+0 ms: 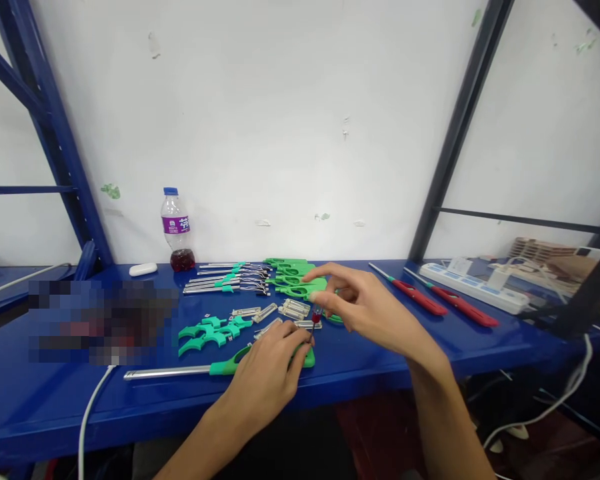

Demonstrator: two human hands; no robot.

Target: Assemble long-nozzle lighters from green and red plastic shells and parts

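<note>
My left hand (275, 360) is closed over the green handle of a long-nosed lighter (167, 372), which lies flat with its metal tube pointing left. Its fingertips are close to the shaft of a small screwdriver (316, 316) with a red and clear handle. The screwdriver stands nearly upright over the handle's right end; its tip is hidden. My right hand (357, 300) has thumb and bent fingers around the top of the screwdriver. Just behind are several small metal-framed parts (294, 308). Teal plastic pieces (213, 333) lie left of them.
Lighter tubes with wires (225, 279) and green handle shells (285, 270) lie along the back. A drink bottle (176, 230) and white case (143, 269) stand left. Two red lighters (420, 298) and a power strip (475, 287) lie right. A blurred patch covers the left table.
</note>
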